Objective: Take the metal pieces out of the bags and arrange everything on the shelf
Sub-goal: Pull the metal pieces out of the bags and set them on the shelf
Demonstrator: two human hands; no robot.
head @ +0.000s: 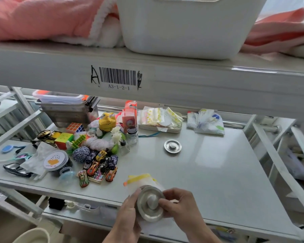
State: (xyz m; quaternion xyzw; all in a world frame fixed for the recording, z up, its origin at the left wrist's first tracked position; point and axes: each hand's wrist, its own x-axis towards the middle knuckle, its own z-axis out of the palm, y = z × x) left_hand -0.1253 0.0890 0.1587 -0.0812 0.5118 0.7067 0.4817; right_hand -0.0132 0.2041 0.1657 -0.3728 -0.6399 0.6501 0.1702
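Metal disc (150, 203) above grey shelf (218, 172)

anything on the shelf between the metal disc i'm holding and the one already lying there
No. In the head view, the stretch of shelf between the held metal disc and the lying metal disc is bare; the toy cars sit off to the left.

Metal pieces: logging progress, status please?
Both hands, left and right, on metal disc, bag behind. Second disc already on shelf. Toy clutter left.
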